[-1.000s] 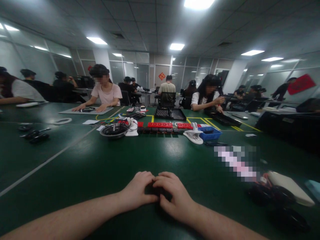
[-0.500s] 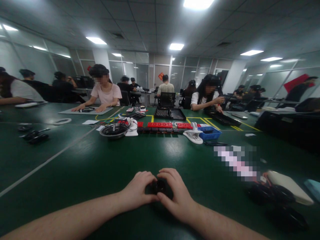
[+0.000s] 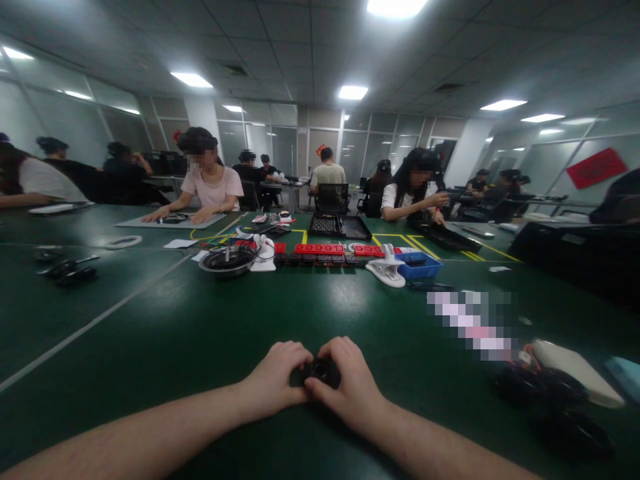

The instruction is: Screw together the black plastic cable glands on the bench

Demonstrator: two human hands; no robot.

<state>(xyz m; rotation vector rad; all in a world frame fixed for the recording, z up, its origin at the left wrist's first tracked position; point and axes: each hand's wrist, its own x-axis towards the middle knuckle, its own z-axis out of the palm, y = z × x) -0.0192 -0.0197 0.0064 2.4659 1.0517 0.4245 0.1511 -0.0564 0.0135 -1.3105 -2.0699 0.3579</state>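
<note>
Between my hands, low over the green table point(image 3: 210, 333), is a small black round part point(image 3: 321, 369) with a ring-shaped opening facing up. My left hand point(image 3: 278, 375) grips its left side, fingers curled and thumb in front. On the other side my right hand point(image 3: 351, 383) wraps round it, thumb pressed across the near edge. Much of the part lies hidden behind the fingers, and its exact kind cannot be made out.
Ahead stand a metal bowl point(image 3: 227, 263) of black cables, red power strips point(image 3: 320, 249), a white clamp point(image 3: 387, 268) and a blue bin point(image 3: 420, 265). Black items point(image 3: 543, 387) and a cream pouch point(image 3: 577, 372) lie right. Two people point(image 3: 213, 180) work across the table.
My right thumb has shifted slightly left and up across the black part, which looks slightly turned. Both hands stay in the same place.
</note>
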